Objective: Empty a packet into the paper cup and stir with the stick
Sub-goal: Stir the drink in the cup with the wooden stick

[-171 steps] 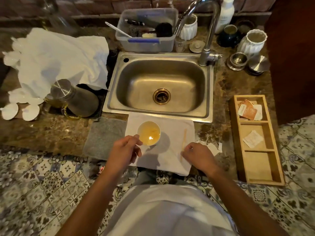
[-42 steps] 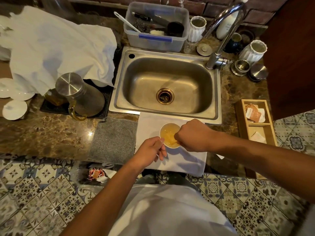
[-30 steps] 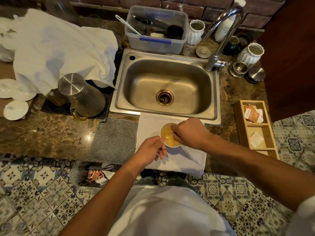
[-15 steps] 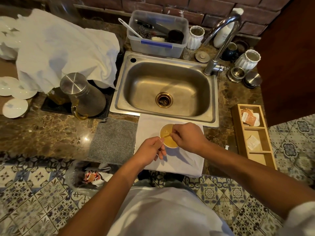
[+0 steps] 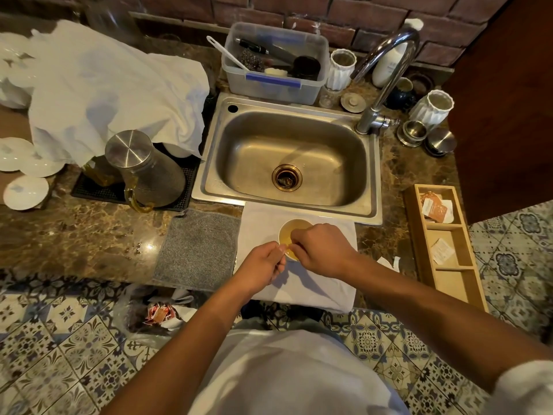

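Note:
A white paper cup (image 5: 291,230) of amber liquid stands on a white cloth (image 5: 257,223) in front of the sink. My left hand (image 5: 261,266) pinches the cup's near rim. My right hand (image 5: 321,250) is closed over the cup's right side, holding the thin wooden stick, whose tip dips into the liquid; most of the stick is hidden by my fingers. Torn white packet scraps (image 5: 387,262) lie on the counter right of the cloth.
A steel sink (image 5: 293,158) with a tap (image 5: 386,70) is behind the cup. A wooden tray (image 5: 443,244) of packets sits right. A grey mat (image 5: 196,244), steel jug (image 5: 143,169), white towel (image 5: 104,88) and plates lie left; a plastic tub (image 5: 275,62) stands behind.
Since the earliest frame my right hand has picked the stick off the cloth and brought it into the cup. Over the last second it has shifted slightly within the cup; my left hand stays on the rim.

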`<state>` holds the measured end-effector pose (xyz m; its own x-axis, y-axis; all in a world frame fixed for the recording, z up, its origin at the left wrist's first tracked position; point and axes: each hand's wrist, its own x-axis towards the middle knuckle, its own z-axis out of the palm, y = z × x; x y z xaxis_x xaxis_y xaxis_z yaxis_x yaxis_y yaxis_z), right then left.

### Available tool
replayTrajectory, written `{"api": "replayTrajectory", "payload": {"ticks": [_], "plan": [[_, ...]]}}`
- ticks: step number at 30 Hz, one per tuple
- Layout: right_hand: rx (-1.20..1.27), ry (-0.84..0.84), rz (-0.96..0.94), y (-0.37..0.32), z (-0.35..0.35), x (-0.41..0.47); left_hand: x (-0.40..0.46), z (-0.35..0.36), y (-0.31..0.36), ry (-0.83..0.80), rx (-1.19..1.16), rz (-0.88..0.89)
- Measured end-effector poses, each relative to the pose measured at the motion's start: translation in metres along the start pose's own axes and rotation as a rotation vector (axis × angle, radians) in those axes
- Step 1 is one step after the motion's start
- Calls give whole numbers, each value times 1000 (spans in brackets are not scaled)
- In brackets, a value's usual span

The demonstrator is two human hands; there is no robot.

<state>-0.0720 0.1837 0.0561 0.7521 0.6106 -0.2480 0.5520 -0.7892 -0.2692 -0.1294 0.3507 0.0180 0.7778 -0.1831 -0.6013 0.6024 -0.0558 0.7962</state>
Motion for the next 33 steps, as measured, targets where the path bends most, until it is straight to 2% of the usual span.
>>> {"api": "replayTrajectory", "payload": {"ticks": [8,13,18,24,28,33], "plan": [[34,-86,107,14,-9,-5,3,-2,-2,-26,29,-8],[-95,35,143,18,-6,-1,4,-1,-4,-18,8,6],[-77,87,101,9,0,6,3,-1,-3,-6,12,12],[-31,-17,46,0,-8,7,0,-2,0,-12,35,11],[33,-130,114,1,-13,4,0,-1,2,-20,-1,-1],[-5,-108,178,8,-17,6,1,-1,1,-15,-55,-25]]}}
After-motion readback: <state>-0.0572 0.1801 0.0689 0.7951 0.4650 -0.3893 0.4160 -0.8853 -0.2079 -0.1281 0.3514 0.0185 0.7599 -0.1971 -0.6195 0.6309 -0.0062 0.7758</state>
